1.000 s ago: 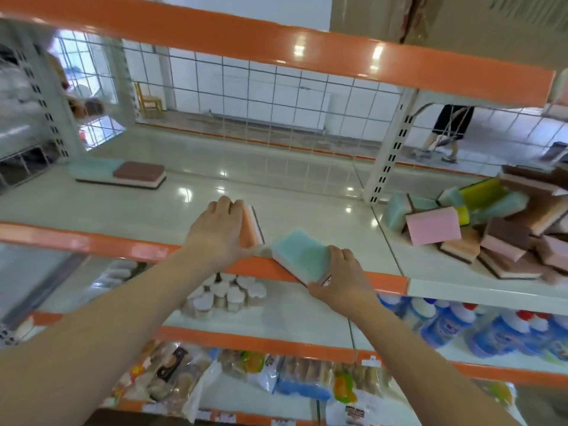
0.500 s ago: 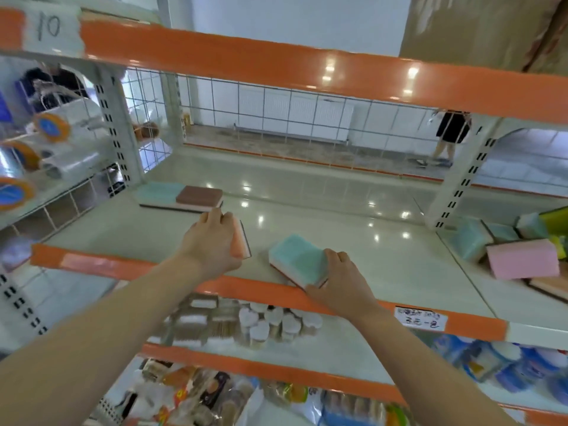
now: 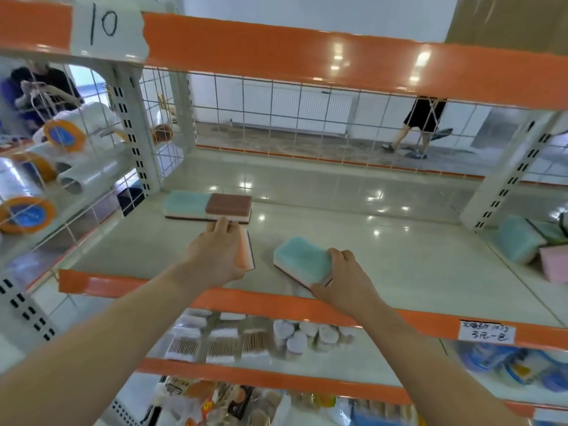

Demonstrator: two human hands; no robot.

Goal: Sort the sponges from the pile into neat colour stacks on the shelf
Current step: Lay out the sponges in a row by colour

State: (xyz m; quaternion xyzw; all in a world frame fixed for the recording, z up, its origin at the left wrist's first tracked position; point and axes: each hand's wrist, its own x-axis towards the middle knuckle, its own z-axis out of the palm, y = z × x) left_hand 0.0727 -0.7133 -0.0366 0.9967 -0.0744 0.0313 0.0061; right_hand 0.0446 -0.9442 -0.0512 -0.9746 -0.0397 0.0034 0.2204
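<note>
Left hand (image 3: 215, 256): grips orange sponge (image 3: 246, 252) on edge.
Right hand (image 3: 344, 276): grips teal sponge (image 3: 302, 261), tilted above shelf (image 3: 399, 259).

A white wall (image 3: 307, 10) and a radiator (image 3: 292, 106) are seen through a wire grid (image 3: 276, 118) behind orange-edged shelving (image 3: 307, 53). Ceiling lights are reflected in the glossy surfaces. A paper label (image 3: 106, 26) marked "10" is fixed to the upper rail, and a person (image 3: 424, 121) is glimpsed on the grey floor (image 3: 307, 142) beyond.
</note>
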